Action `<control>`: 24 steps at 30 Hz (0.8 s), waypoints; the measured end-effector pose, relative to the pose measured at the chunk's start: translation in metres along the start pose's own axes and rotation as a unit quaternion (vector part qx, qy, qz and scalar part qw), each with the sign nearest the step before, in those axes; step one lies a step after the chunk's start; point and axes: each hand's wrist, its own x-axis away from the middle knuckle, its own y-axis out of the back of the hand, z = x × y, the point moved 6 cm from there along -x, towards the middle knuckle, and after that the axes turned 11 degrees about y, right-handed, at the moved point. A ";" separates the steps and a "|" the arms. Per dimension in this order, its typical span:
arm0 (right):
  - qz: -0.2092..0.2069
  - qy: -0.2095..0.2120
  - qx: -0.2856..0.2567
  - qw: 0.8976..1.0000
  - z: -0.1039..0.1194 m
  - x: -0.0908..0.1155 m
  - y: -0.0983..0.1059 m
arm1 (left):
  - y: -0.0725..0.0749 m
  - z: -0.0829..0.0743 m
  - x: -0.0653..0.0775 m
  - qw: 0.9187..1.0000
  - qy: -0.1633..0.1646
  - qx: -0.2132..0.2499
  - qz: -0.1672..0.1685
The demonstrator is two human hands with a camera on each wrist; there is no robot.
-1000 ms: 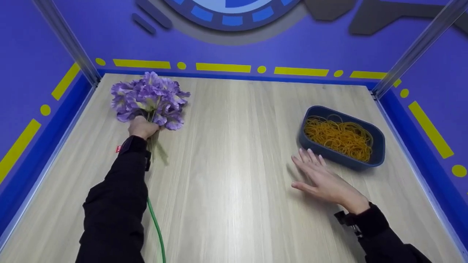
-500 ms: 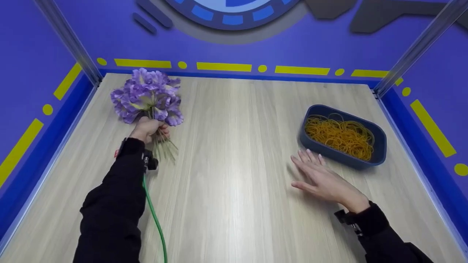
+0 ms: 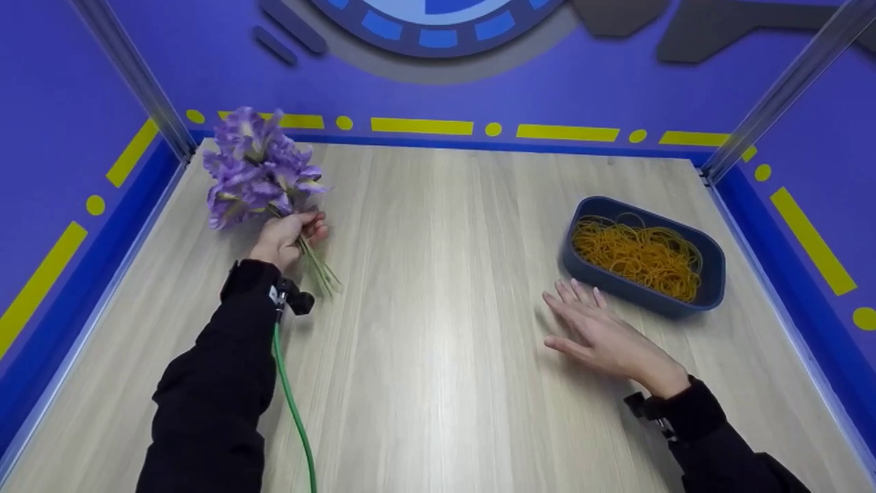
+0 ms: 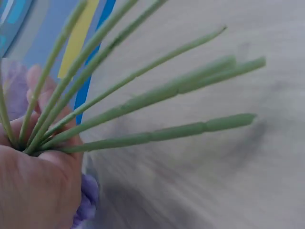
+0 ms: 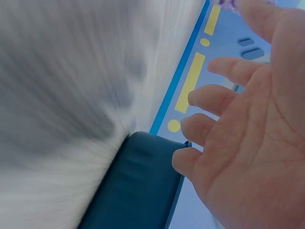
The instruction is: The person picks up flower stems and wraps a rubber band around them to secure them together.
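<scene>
A bunch of purple flowers (image 3: 256, 164) is at the far left in the head view, tilted with its blooms up and to the left. My left hand (image 3: 284, 236) grips it by the stems just below the blooms. In the left wrist view several green stems (image 4: 152, 95) fan out from the palm, their cut ends spread over the table. My right hand (image 3: 609, 335) is spread with straight fingers, low over the table at the right. Its fingertips are near the side of a dark blue box (image 3: 636, 293), which holds a heap of yellowish-brown rubber bands (image 3: 636, 257).
The light wooden table (image 3: 438, 329) is bounded by blue panels with yellow marks at the back and both sides. Metal posts rise at the two back corners. A green cable (image 3: 294, 411) runs from the left wrist toward the near edge.
The flower bunch has tilted up and left, with its stem ends swinging to the right. My left hand has turned and shifted slightly right with it. My right hand has hardly moved.
</scene>
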 end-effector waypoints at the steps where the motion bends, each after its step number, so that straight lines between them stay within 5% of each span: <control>1: -0.001 0.002 -0.001 1.000 0.001 0.000 0.000 | -0.001 -0.001 0.000 1.000 -0.008 0.008 -0.003; 8: -0.006 0.014 -0.006 1.000 0.005 -0.003 -0.002 | -0.004 -0.001 0.003 0.997 -0.040 0.063 -0.024; 16: -0.004 0.020 -0.005 1.000 0.011 -0.013 -0.001 | -0.016 0.011 0.008 0.983 -0.026 0.178 0.025; 24: -0.022 0.032 -0.016 0.999 0.036 -0.039 0.007 | -0.053 0.030 0.032 0.960 -0.115 0.251 0.050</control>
